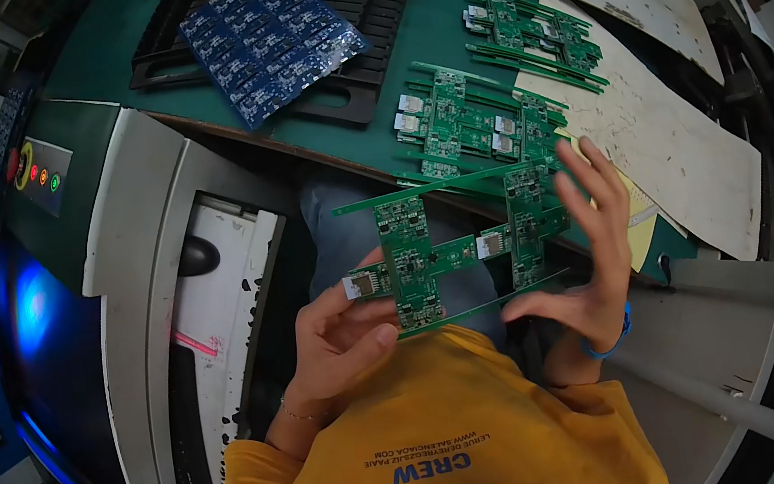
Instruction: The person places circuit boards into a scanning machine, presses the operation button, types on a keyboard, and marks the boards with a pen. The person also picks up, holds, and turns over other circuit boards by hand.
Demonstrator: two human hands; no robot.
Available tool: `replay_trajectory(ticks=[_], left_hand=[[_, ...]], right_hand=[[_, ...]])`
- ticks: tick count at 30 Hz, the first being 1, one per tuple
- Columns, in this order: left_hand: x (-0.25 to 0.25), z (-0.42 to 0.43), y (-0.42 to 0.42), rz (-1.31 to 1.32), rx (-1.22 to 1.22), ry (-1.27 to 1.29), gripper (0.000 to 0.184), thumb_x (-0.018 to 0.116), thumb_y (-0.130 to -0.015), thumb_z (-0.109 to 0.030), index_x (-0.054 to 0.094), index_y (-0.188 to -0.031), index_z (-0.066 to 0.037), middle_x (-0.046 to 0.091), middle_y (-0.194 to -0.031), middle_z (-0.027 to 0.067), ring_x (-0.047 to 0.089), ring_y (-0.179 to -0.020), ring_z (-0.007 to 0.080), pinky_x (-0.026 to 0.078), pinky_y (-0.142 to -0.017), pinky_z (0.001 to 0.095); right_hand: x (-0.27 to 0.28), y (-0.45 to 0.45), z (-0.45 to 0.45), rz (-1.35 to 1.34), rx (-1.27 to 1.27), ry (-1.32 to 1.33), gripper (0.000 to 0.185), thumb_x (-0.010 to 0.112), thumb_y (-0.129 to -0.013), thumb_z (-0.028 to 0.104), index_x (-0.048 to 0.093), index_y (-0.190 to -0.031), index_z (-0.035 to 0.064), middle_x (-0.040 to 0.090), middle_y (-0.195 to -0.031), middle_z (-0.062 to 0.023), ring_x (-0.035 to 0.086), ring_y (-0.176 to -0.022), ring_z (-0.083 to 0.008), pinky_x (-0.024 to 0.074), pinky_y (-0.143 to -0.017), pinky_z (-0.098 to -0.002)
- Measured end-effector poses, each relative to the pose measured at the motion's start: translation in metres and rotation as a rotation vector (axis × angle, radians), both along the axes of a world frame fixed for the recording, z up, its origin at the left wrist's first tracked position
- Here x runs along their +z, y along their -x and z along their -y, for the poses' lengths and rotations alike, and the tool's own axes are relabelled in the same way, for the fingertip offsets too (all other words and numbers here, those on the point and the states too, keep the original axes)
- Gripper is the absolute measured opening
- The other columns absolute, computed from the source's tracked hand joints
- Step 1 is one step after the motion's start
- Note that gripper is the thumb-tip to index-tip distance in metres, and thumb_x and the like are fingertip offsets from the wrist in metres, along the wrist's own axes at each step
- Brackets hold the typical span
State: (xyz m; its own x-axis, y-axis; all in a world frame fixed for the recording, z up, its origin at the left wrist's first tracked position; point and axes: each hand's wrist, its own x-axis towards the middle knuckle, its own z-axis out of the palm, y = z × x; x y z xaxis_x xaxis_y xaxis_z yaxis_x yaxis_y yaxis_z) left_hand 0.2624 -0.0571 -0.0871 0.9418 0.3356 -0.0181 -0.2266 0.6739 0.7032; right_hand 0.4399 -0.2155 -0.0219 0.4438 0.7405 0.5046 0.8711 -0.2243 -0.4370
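Observation:
A green circuit board panel (pixel 455 253) is held up in front of my chest, with two populated boards joined by thin rails and silver connectors on its face. My left hand (pixel 342 340) grips its left end, thumb at the lower corner and fingers behind it. Around the right end, my right hand (pixel 600 244) is open, thumb and fingers spread wide apart. Whether a fingertip touches the panel's edge I cannot tell. Just beyond the held panel, more green circuit boards (pixel 454 120) lie on the green table (pixel 333 154).
A blue board panel (pixel 265 43) rests on a black slotted rack (pixel 366 43). Another group of green boards (pixel 540 25) lies farther back by worn pale sheets (pixel 661 117). At left stand a machine with lit buttons (pixel 43 178) and a black mouse (pixel 198 255) on a shelf.

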Motion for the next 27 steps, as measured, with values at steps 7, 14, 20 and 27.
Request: replay_trajectory(ticks=[7,14,20,27], left_hand=[[-0.011,-0.007,0.009,-0.033,0.059,-0.027,0.055,0.051,-0.077,0.011,0.031,-0.129,0.010,0.047,-0.124,0.0205,0.052,-0.110,0.0254,0.042,-0.093,0.0377],[-0.029,-0.008,0.017,-0.180,0.242,-0.143,0.065,0.063,-0.071,-0.003,0.032,-0.127,0.008,0.056,-0.108,0.0208,0.060,-0.093,0.0312,0.055,-0.071,0.0477],[-0.019,-0.007,0.007,-0.091,0.204,-0.021,0.063,0.059,-0.071,0.001,0.032,-0.128,0.008,0.057,-0.107,0.0215,0.060,-0.095,0.0318,0.053,-0.075,0.0482],[-0.020,-0.011,0.004,-0.019,0.145,-0.019,0.060,0.053,-0.074,0.004,0.029,-0.128,0.011,0.056,-0.107,0.0253,0.058,-0.099,0.0346,0.051,-0.080,0.0506]], right_hand=[[-0.045,0.000,0.020,-0.504,-0.275,-0.378,0.035,0.065,-0.078,0.013,0.057,-0.108,-0.0041,0.061,-0.097,-0.0145,0.055,-0.094,-0.0226,0.0418,-0.084,-0.0317],[-0.056,0.010,0.021,-0.744,-0.195,-0.563,0.021,0.064,-0.076,-0.002,0.063,-0.096,-0.0058,0.062,-0.089,-0.0125,0.054,-0.083,-0.0172,0.0426,-0.072,-0.0248],[-0.057,0.015,0.018,-0.826,-0.148,-0.640,0.023,0.064,-0.074,-0.004,0.062,-0.096,-0.0062,0.061,-0.085,-0.0113,0.052,-0.078,-0.0160,0.0419,-0.069,-0.0245],[-0.054,0.019,0.015,-0.859,-0.111,-0.683,0.025,0.064,-0.072,-0.006,0.062,-0.096,-0.0066,0.059,-0.081,-0.0105,0.052,-0.075,-0.0153,0.0418,-0.068,-0.0244]])
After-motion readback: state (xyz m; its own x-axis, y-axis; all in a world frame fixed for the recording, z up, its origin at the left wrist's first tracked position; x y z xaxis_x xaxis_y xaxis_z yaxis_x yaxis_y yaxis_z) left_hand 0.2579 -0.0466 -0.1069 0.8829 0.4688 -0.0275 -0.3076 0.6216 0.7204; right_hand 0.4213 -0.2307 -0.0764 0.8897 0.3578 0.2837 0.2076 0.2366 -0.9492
